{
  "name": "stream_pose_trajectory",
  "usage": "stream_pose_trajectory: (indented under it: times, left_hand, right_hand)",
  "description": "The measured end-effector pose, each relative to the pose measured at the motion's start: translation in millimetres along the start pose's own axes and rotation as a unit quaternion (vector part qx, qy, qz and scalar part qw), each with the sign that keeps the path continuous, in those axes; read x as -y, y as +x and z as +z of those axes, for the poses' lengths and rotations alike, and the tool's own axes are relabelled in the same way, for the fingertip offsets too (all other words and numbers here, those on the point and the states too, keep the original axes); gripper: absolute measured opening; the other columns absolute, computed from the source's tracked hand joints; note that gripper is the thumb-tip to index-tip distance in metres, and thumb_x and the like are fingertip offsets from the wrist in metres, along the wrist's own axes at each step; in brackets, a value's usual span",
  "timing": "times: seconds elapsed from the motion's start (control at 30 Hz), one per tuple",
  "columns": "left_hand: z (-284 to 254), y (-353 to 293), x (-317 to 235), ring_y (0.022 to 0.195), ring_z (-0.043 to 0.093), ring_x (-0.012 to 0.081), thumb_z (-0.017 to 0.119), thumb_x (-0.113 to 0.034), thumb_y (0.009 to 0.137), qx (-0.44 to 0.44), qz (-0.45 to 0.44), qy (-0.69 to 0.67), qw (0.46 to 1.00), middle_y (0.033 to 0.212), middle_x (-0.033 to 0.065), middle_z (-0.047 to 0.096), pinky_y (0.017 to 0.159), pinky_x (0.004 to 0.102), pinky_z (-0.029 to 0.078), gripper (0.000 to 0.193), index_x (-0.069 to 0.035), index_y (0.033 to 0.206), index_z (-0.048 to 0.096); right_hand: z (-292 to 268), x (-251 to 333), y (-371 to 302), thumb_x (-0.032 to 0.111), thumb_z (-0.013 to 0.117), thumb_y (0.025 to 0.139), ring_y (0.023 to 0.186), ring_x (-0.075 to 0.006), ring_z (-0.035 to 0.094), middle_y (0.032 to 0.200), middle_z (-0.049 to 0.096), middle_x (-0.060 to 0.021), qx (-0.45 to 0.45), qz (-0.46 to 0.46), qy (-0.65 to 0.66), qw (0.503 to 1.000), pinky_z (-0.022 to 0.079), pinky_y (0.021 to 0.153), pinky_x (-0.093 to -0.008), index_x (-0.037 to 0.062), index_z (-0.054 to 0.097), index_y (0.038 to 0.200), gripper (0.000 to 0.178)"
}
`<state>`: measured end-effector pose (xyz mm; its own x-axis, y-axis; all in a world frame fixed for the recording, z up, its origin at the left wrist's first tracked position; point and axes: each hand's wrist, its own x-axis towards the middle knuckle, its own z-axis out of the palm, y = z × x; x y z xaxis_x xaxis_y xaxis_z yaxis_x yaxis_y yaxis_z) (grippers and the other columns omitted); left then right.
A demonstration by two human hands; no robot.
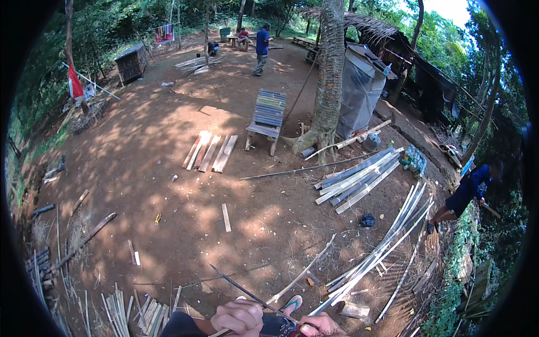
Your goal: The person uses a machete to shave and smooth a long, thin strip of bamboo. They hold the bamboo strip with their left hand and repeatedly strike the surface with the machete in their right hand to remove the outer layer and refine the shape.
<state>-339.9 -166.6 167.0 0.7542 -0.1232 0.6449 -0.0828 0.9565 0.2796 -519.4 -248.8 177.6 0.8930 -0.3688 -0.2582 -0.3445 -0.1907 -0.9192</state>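
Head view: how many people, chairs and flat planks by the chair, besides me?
People: 3, one standing, one seated at the far table, one bent over at right
Slatted chair: 1
Flat planks: 4
Total: 8

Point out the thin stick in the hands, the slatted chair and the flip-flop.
thin stick [247,293], head view, mid-shaft above the left hand.
slatted chair [269,109], head view, middle of its backrest.
flip-flop [292,304], head view, its green sole.
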Motion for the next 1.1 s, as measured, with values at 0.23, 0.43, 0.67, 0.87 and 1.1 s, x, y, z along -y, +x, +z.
stream_pose_trajectory:
  times: [0.23, 0.43, 0.67, 0.87, 1.1]
  left_hand:
    - [-3, -2, -1, 0.038, 0.03, 0.0126, 0.053, -0.057, 0.096, 0.017, -0.002, -0.003, 1.0, 0.05, 0.0028, 0.037, 0.036, 0.0285, 0.022, 0.058, -0.007, 0.068, 0.042]
    - [-2, -4, -1, 0.039, 0.031, 0.0133, 0.051, -0.055, 0.098, 0.016, 0.002, -0.002, 1.0, 0.051, 0.0033, 0.038, 0.037, 0.0291, 0.023, 0.057, -0.007, 0.07, 0.042]
    - [1, -4, -3, 0.039, 0.03, 0.0131, 0.051, -0.055, 0.098, 0.009, 0.0, 0.014, 1.0, 0.051, 0.003, 0.037, 0.037, 0.0291, 0.023, 0.056, -0.007, 0.071, 0.042]
    - [-1, -8, -3, 0.041, 0.028, 0.0123, 0.051, -0.056, 0.098, 0.014, -0.007, -0.001, 1.0, 0.051, 0.0023, 0.036, 0.039, 0.0284, 0.022, 0.057, -0.007, 0.07, 0.042]
    - [0, -6, -1, 0.04, 0.027, 0.0114, 0.051, -0.057, 0.097, 0.013, 0.006, 0.0, 1.0, 0.05, 0.0014, 0.035, 0.038, 0.0283, 0.02, 0.059, -0.008, 0.066, 0.04]
  right_hand:
    - [1, 5, -4, 0.031, 0.054, 0.096, 0.079, -0.0382, 0.057, 0.079, 0.063, -0.0174, -0.032, -0.026, -0.045, 0.998, 0.043, 0.074, -0.045, 0.0035, 0.064, 0.093, 0.03]
    - [9, -5, -9, 0.032, 0.054, 0.096, 0.08, -0.0372, 0.058, 0.08, 0.064, -0.0178, -0.063, -0.02, -0.019, 0.998, 0.044, 0.073, -0.0449, 0.0036, 0.065, 0.095, 0.03]
    - [16, -12, -13, 0.033, 0.055, 0.096, 0.08, -0.037, 0.058, 0.081, 0.064, -0.0181, -0.113, -0.039, -0.042, 0.992, 0.044, 0.074, -0.0447, 0.0033, 0.065, 0.097, 0.032]
    - [9, -10, -5, 0.034, 0.058, 0.095, 0.064, -0.0274, 0.058, 0.068, 0.058, -0.0111, -0.003, 0.031, 0.034, 0.999, 0.043, 0.062, -0.042, 0.0081, 0.064, 0.086, 0.028]
    - [12, -5, -4, 0.033, 0.057, 0.096, 0.066, -0.0372, 0.059, 0.069, 0.059, -0.0189, -0.056, -0.019, -0.035, 0.998, 0.044, 0.06, -0.0447, 0.0069, 0.061, 0.082, 0.03]
